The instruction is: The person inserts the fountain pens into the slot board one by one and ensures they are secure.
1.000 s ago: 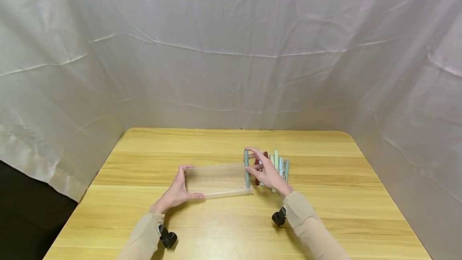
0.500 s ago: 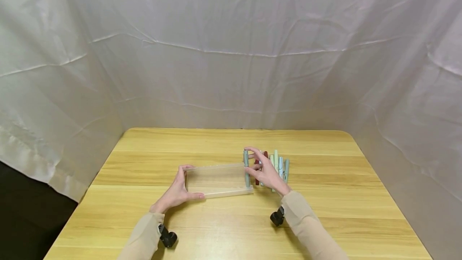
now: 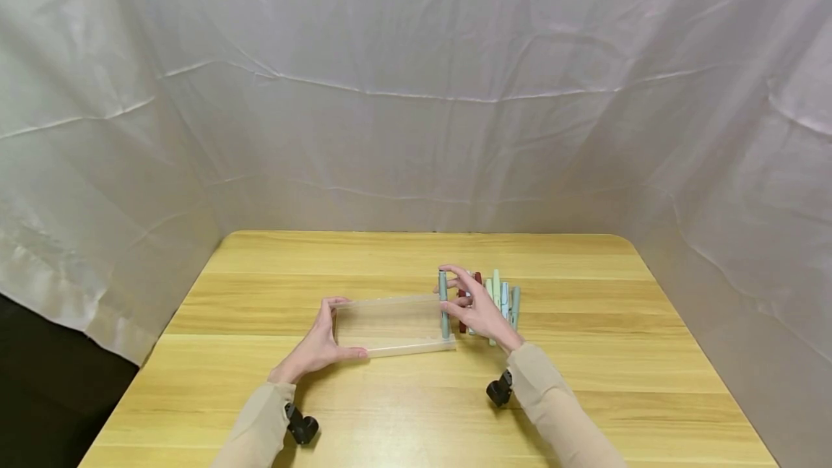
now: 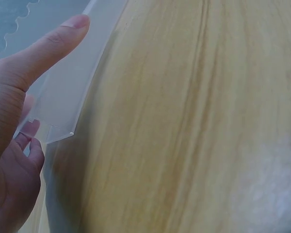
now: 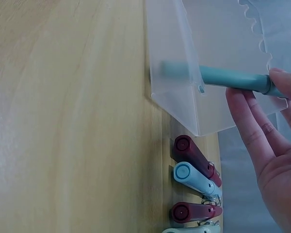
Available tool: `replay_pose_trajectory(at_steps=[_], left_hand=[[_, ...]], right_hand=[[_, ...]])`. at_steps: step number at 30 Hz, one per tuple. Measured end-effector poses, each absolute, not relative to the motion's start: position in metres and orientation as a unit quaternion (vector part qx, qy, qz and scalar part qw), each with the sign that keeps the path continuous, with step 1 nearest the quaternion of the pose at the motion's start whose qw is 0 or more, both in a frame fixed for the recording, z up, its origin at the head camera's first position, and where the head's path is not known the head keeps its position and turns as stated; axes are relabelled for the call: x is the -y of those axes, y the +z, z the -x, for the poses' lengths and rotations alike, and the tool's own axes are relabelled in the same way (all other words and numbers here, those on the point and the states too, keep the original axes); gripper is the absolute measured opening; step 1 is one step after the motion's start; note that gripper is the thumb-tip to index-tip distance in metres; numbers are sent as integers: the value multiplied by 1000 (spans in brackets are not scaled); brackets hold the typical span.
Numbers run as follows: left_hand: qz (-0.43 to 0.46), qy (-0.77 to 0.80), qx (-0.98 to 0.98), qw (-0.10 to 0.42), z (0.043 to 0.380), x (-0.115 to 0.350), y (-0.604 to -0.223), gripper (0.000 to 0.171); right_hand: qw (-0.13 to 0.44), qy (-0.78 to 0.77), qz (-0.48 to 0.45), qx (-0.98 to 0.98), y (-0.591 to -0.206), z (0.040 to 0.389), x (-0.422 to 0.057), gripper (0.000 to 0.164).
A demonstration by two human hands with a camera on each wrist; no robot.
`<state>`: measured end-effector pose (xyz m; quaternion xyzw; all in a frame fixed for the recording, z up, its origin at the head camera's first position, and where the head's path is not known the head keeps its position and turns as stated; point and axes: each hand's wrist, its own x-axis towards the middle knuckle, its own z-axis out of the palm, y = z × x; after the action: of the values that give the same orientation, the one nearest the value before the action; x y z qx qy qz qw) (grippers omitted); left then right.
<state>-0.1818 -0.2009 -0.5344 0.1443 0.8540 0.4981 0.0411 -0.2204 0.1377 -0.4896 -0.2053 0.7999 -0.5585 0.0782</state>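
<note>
A clear plastic tray [image 3: 390, 323] with a scalloped edge, its notches visible in the wrist views, lies mid-table. My left hand [image 3: 318, 341] grips its left end, the thumb along the near wall and fingers at the far side. At the tray's right end, a teal capped pen [image 3: 444, 309] lies crosswise, its lower part inside the tray and its capped end past the far wall. My right hand [image 3: 477, 309] pinches this pen between thumb and fingers. In the right wrist view, the pen's end [image 5: 174, 70] shows blurred through the translucent wall.
Right of the tray, several capped pens lie side by side, among them a dark red pen [image 5: 196, 158], a light blue pen [image 5: 196, 178] and a pale green pen [image 3: 497, 287]. My right hand partly covers them. Grey curtains [image 3: 416, 143] hang behind the wooden table [image 3: 403, 410].
My right fingers have shifted slightly around the pen's upper part, and one fingertip now shows behind it on the left. The tray and left hand stay nearly still.
</note>
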Motion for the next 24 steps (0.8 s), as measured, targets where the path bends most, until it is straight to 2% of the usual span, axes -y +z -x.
replay_pose_trajectory(at_steps=[24], left_hand=[[-144,494,-856,45,183,201,-535,105]], right_hand=[[92,-557,207,-799,-489,220,-140,62]])
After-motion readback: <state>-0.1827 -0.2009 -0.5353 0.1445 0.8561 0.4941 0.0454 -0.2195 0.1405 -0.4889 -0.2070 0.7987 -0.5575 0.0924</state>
